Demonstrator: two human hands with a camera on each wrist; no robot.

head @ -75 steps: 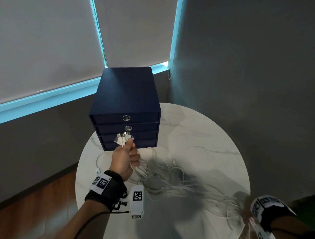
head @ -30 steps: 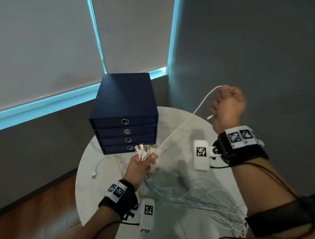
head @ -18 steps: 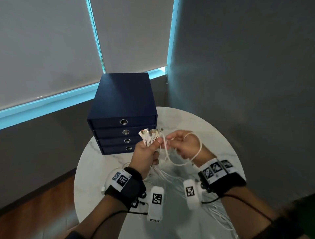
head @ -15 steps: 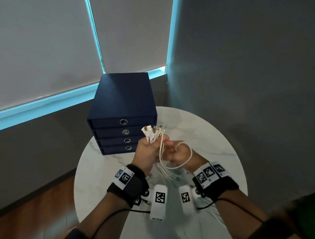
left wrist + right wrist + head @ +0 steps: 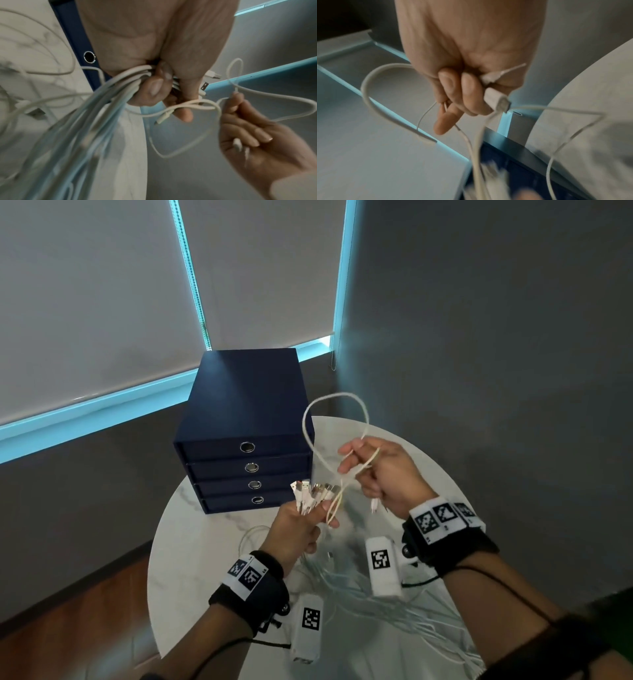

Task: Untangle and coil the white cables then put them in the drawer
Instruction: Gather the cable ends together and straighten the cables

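R hand (image 5: 383,470), which half a sec before sat low beside L hand (image 5: 297,529), had lifted, gripping one cable (image 5: 334,419) in a loop over the drawers (image 5: 245,419); L hand clutched the bundle (image 5: 313,494). Coiling had begun.

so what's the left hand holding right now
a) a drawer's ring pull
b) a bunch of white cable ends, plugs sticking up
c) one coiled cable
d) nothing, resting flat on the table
b: the left hand grips a bunch of white cables with their plugs fanned out above the fist, in front of the closed blue drawers.
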